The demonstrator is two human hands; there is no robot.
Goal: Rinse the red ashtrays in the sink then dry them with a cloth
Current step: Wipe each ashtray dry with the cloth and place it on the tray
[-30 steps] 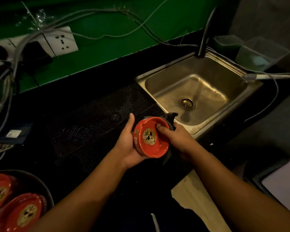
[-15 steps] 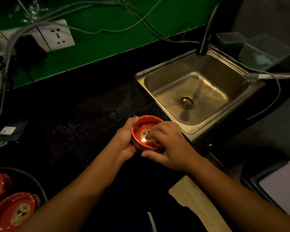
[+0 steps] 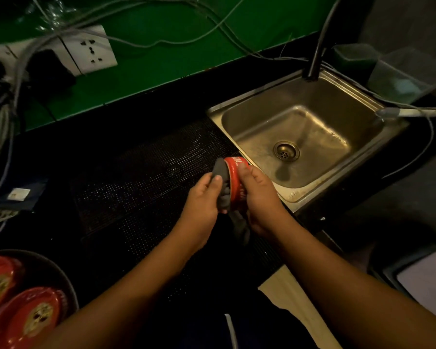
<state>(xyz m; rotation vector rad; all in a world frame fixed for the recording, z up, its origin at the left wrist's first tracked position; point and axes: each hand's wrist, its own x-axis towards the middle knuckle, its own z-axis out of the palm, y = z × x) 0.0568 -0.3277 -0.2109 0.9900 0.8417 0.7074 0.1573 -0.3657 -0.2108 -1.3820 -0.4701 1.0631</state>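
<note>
Right hand [image 3: 261,200] clamps the red ashtray [image 3: 235,181], digits curled over its side wall; left hand [image 3: 203,200] pinches the dark grey cloth [image 3: 222,176] and presses it onto the ashtray's open face, thumb on top of the cloth; red ashtray is held on edge in the air above the black perforated mat [image 3: 141,187], just left of the sink [image 3: 262,107] near corner, not in the basin.

Hidden: ashtray inside fully covered by cloth, only the red wall shows; white lettering on it unreadable; left fingers under the cloth, can't tell how they lie; right fingertips behind the ashtray, not seen; cloth tail hangs below between the hands and blends into the dark counter; very dim overall.

Pose: both forearms enter from the near edge and converge; hands face each other, ashtray and cloth sandwiched between them.

Counts: ashtrays 3, one in hand, two other ashtrays [image 3: 33,316] in a dark round tray [image 3: 45,273] near left, both cut by the frame edge; cloth 1; sink 1 with drain [image 3: 286,151] 1; faucet [image 3: 316,54] 1, top cut off; white wall socket [image 3: 91,50] 1 clear, more to its left too dark to count; cables [image 3: 23,61] tangled, uncountable; clear containers [image 3: 403,76] far right, looks like 2; pale flat object [image 3: 425,280] near right, cut off, unidentifiable.
</note>
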